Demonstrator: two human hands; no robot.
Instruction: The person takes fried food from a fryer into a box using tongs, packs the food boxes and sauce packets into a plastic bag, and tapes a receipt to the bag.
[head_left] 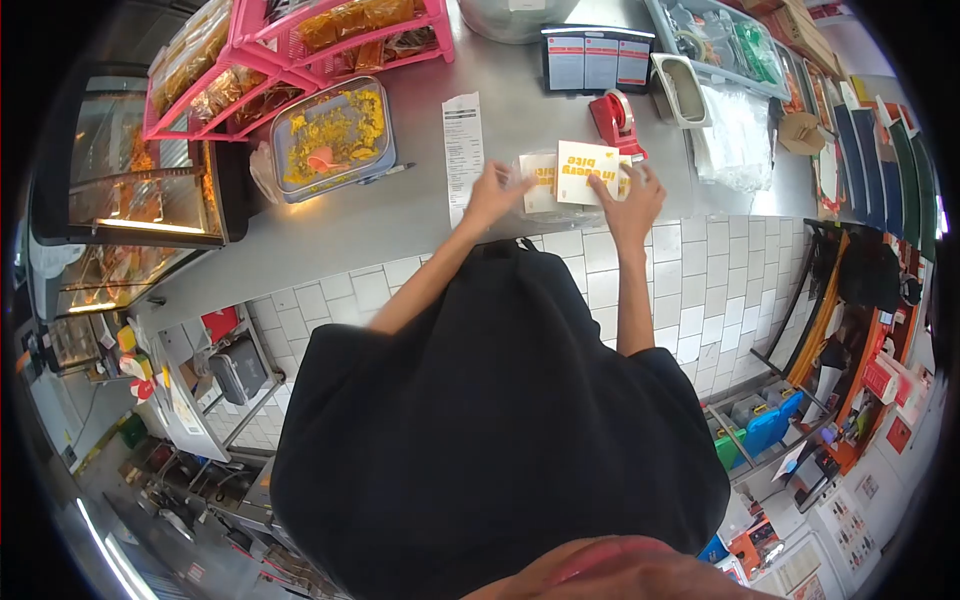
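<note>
Two white cardboard boxes with yellow lettering are at the counter's front edge, with clear plastic around or under them. My right hand (632,205) grips the nearer-to-right white box (580,178), thumb on its printed face and fingers at its right side. The other white box (538,186) lies just left of it, partly covered. My left hand (492,197) is beside the clear plastic at that box's left side. Its fingers are smeared by motion, so I cannot tell whether it holds the plastic. A long printed receipt (462,140) lies left of my left hand.
A red tape dispenser (615,122) stands behind the boxes. Further back are a menu stand (598,60) and a metal container (682,90). White plastic bags (735,140) lie to the right. A tub of yellow food (335,140), a pen (387,173) and pink racks (270,60) are left.
</note>
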